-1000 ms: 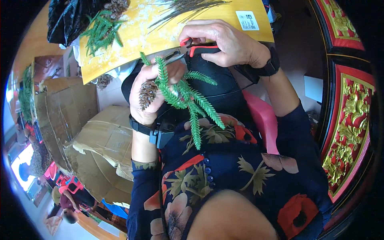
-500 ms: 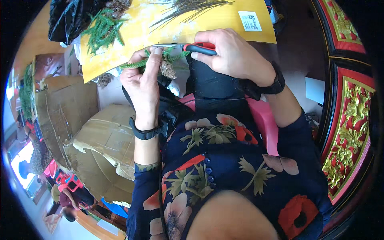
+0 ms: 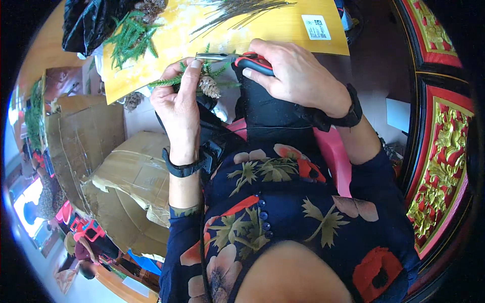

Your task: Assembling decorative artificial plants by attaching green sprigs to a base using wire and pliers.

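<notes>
My left hand [image 3: 178,98] pinches a small green artificial pine sprig [image 3: 169,82], and a brown pine cone [image 3: 209,87] hangs from it just right of my thumb. My right hand [image 3: 298,76] grips red-and-black pliers [image 3: 255,63] by the handles. Their long metal jaws point left, and the tip meets a thin stem end standing up above my left thumb. Whether the jaws are closed on that stem I cannot tell.
On the yellow board [image 3: 177,40] lie green sprigs [image 3: 132,40], pine cones [image 3: 150,7] and a bundle of thin dark wires [image 3: 237,12]. A black plastic bag [image 3: 91,25] sits at its left. An open cardboard box [image 3: 131,187] stands at my left; a carved red-and-gold panel [image 3: 442,166] is at right.
The pliers' handles have spread a little and tilted, and their tip has shifted slightly up around the stem end. The sprig and cone have turned slightly in my left fingers.
</notes>
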